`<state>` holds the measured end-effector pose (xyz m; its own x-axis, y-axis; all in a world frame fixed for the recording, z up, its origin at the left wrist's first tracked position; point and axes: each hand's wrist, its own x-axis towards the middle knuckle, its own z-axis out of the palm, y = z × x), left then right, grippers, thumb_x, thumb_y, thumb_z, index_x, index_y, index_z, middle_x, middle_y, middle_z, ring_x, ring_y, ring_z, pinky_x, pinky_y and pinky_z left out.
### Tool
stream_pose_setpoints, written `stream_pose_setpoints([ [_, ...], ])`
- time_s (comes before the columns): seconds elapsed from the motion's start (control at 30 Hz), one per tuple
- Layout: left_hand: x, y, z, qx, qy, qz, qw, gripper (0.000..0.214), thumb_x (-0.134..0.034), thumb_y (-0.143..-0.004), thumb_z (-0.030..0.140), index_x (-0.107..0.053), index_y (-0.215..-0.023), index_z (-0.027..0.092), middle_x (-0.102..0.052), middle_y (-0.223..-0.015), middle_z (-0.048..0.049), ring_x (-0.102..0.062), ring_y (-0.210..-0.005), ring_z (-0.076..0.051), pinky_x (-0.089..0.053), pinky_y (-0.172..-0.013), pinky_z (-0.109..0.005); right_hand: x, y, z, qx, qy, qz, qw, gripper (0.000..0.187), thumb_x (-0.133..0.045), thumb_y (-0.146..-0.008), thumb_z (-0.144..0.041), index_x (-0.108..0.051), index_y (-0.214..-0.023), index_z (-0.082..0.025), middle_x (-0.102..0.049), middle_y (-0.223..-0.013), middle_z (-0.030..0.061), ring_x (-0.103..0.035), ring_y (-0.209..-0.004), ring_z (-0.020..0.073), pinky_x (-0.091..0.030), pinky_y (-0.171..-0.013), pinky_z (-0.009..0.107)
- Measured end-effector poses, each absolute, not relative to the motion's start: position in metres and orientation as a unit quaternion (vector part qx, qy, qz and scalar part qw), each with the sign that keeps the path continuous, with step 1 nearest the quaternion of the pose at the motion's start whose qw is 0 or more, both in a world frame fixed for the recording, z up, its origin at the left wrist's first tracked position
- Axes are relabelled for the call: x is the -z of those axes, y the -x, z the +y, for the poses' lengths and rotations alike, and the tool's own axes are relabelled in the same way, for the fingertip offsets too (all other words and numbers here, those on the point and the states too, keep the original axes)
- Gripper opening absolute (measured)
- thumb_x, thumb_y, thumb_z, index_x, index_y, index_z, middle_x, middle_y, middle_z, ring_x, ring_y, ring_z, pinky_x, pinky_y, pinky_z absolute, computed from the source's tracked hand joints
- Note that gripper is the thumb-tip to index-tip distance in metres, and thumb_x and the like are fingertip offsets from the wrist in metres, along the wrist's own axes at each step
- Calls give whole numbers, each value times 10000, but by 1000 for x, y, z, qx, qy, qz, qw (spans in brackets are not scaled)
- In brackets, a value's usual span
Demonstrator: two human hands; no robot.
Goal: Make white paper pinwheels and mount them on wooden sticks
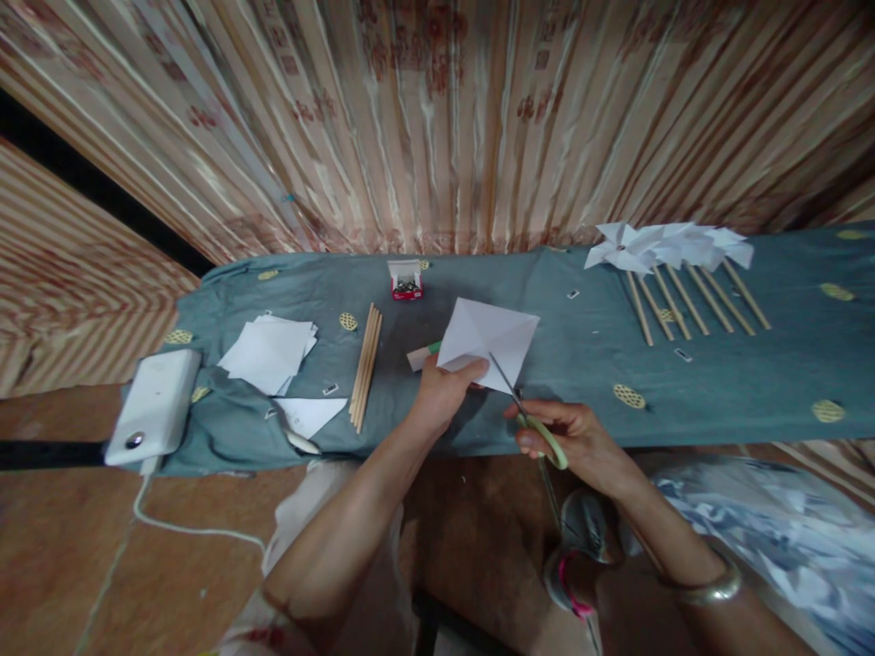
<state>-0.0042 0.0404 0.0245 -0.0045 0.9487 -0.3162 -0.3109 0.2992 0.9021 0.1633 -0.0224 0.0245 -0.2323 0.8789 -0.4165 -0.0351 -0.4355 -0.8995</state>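
Note:
A white paper square [488, 330] with crease lines is held up above the cloth by my left hand [444, 387], thumb on top and fingers beneath. Closed around the light green handles of a pair of scissors [545, 439] is my right hand [571, 437]. The scissor blades lie across the paper's lower right part, pointing toward its middle. A small card with a green patch [420, 353] lies on the table, partly hidden behind my left hand and the paper.
Left of my hands lie several wooden sticks [365, 369], a stack of white paper [268, 353], a paper triangle [318, 415] and a white power bank [156, 401]. A small red box [406, 282] sits behind. Several paper pinwheels [625, 248] rest at right on the green tablecloth [738, 392].

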Motion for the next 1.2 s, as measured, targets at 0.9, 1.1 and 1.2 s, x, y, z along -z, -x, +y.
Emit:
stream_pose_setpoints([
  [0.9,-27,2,38,-512,-309,494,631,213,-740,-505,233,-643,-674,149,-666,-664,-20,-582,-595,-155,-473,-566,-274,-30,-157,-21,-666,522,-403,349,437,-885,-472,-447,-743,-789,-183,-607,-555,-21,-498,-480,85,-420,-445,223],
  [1.1,-27,4,38,-520,-308,489,629,194,-740,-509,219,-659,-669,147,-661,-647,-8,-580,-588,-148,-465,-549,-258,-27,-158,-23,-666,505,-437,332,448,-857,-536,-475,-708,-834,-175,-598,-550,-35,-482,-483,75,-383,-448,209],
  [1.2,-28,9,42,-531,-302,484,626,222,-747,-517,229,-689,-716,149,-700,-727,-25,-622,-669,-173,-499,-637,-291,-26,-167,-26,-672,491,-462,306,452,-827,-587,-503,-699,-865,-170,-632,-630,-12,-500,-532,84,-395,-474,213],
])
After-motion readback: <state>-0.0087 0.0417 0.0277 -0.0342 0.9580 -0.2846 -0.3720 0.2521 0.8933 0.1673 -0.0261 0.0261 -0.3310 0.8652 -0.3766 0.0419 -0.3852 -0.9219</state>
